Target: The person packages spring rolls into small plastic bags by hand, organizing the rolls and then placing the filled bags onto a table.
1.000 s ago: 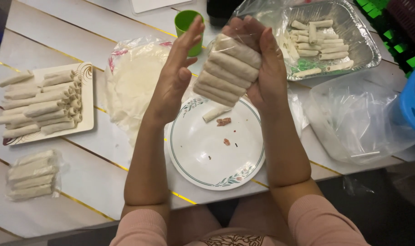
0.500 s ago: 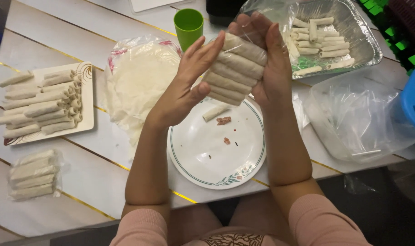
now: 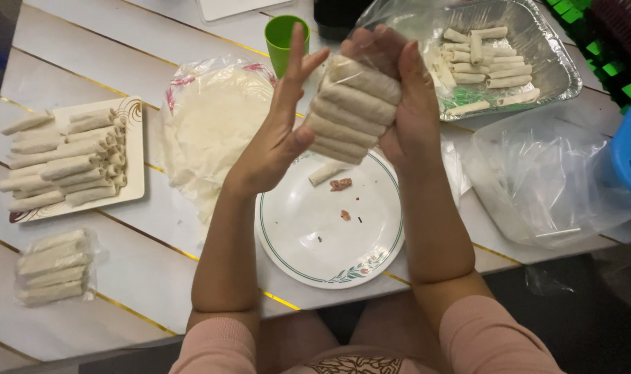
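Beside the white round plate point(image 3: 308, 235) with its green rim line and leaf pattern: a bright green cup point(image 3: 285, 40), pale spring rolls point(image 3: 353, 107).

Pink sleeves point(image 3: 481, 339) — pushed up, bare forearms

A green cup point(image 3: 285, 38), a square plate of rolls point(image 3: 71, 161) and a foil tray point(image 3: 537, 48) sit apart on the table point(image 3: 142, 277)

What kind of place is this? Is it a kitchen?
Probably a home kitchen or dining table set up for rolling food: a plate with crumbs, a tray of finished rolls, a stack of wrappers, and a bagged bundle between both hands.
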